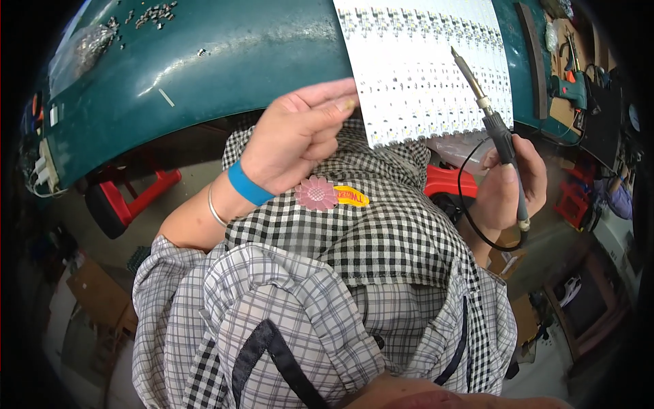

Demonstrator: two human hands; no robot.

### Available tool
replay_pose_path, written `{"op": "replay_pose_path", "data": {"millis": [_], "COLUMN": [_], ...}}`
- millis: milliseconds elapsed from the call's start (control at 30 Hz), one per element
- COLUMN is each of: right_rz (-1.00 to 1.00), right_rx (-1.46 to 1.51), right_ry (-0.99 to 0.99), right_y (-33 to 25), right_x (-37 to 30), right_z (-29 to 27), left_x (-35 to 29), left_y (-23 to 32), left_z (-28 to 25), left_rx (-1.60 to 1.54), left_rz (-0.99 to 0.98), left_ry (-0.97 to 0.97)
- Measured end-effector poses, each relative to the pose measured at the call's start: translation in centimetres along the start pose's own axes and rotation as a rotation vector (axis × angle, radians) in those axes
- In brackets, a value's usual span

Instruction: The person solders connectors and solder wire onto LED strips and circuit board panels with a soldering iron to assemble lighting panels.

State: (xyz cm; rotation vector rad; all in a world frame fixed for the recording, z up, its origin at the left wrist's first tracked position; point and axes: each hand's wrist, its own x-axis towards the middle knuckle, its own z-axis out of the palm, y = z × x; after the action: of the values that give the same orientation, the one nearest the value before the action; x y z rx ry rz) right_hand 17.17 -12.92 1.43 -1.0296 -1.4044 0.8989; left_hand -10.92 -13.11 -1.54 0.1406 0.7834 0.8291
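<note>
A white circuit board panel (402, 112), carrying rows of small components, spans the table's front edge. My left hand (293, 133) is closed at the panel's left edge; its fingertips reach the edge, partly out of sight behind it, and the other fingers are curled. In my right hand (511, 184) is a soldering iron (502, 140), with its dark handle between thumb and fingers. The iron points up and left, and its tip lies over the upper part of the panel; whether it touches cannot be made out. A black cord loops from the handle's lower end.
Small dark components (155, 15) lie scattered on the green tabletop (231, 61), near a clear plastic bag (85, 51). A thin pale strip (167, 97) rests there too. At right are a dark bar (533, 61) and a green power tool (571, 88). Red stools (133, 198) stand below.
</note>
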Motion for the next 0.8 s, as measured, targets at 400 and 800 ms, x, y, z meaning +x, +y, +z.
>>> {"op": "replay_pose_path", "data": {"millis": [400, 800], "right_rz": [0.210, 0.330], "right_rx": [0.085, 0.076], "right_ry": [-0.119, -0.277], "right_y": [0.2, -0.3], "right_x": [1.4, 5.8], "right_z": [1.9, 3.8], "left_x": [-1.0, 1.9], "left_y": [5.2, 4.7], "left_z": [-2.9, -2.0], "left_rx": [1.020, 1.294], "left_rz": [0.605, 1.024], "left_ry": [0.336, 0.381]}}
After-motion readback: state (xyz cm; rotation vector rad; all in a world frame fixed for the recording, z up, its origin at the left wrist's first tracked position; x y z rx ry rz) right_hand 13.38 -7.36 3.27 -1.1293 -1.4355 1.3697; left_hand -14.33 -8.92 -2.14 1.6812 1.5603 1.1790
